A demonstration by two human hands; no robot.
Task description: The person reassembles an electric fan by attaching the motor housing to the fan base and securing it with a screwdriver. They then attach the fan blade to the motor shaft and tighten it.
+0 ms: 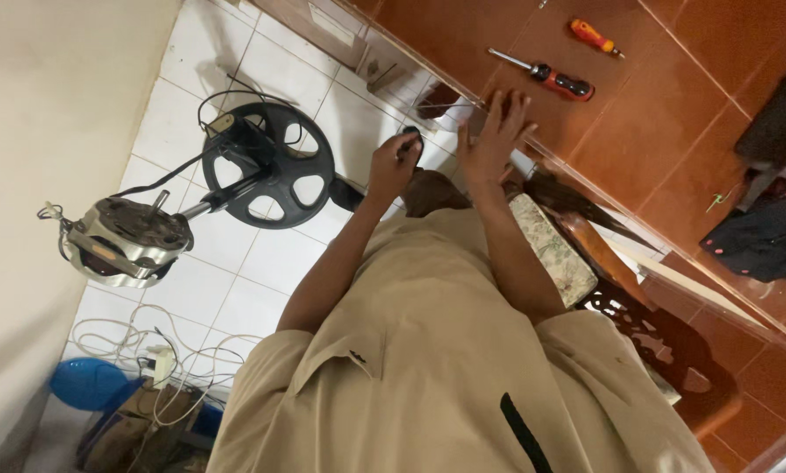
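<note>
My left hand (393, 165) is closed around a small dark object (410, 133), held just above the white floor tiles. To its right, my right hand (495, 131) is flat with fingers spread against the edge of a red-brown tiled surface (656, 114). On that surface, just beyond my right fingertips, lies a screwdriver with a red and black handle (551, 79). A smaller orange screwdriver (594, 37) lies farther off. My beige shirt fills the lower part of the view.
A stripped fan stands on the white tiles at left: bare metal motor (126, 241), pole and round black base (275, 166). White cables (148, 350) and a blue object (86, 383) lie lower left. A carved wooden chair with a floral cushion (551, 250) is at right, dark cloth (765, 232) beyond.
</note>
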